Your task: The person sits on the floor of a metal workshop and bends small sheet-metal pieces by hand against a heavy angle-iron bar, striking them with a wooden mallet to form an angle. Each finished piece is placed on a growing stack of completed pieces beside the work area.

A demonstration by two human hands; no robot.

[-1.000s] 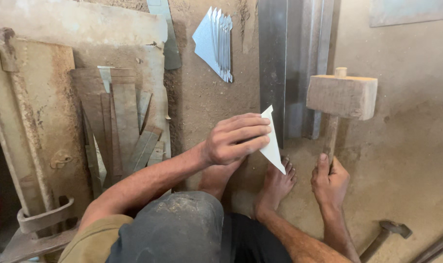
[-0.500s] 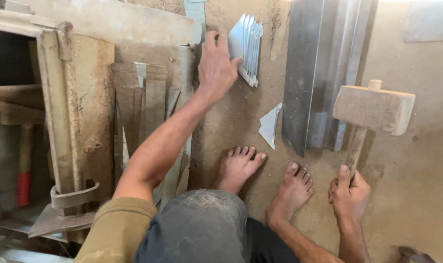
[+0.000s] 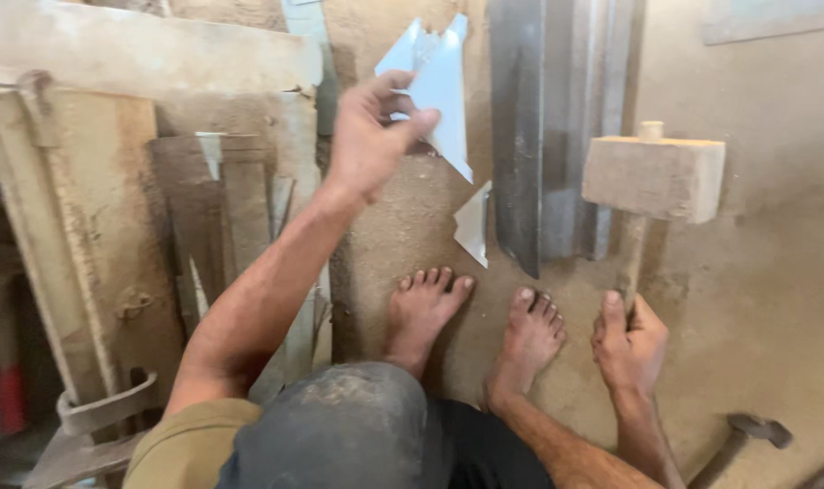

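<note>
My left hand (image 3: 368, 136) is raised over the dusty floor and pinches a pale blue-white triangular metal sheet piece (image 3: 437, 86) between thumb and fingers. A second small folded sheet piece (image 3: 474, 224) lies on the floor below it, just ahead of my bare feet (image 3: 471, 317). My right hand (image 3: 627, 349) grips the lower end of the handle of a wooden mallet (image 3: 654, 177), whose blocky head stands upright to the right. My knee in dark cloth fills the bottom middle.
Long grey metal angle strips (image 3: 543, 127) lie on the floor between the sheet pieces and the mallet. Worn wooden boards and a frame (image 3: 95, 226) occupy the left. A metal hammer (image 3: 747, 435) lies at the bottom right corner.
My left hand set the first sheet piece down by my feet, reached to the stack at the top, and now lifts one piece off it. The right hand stays on the mallet.
</note>
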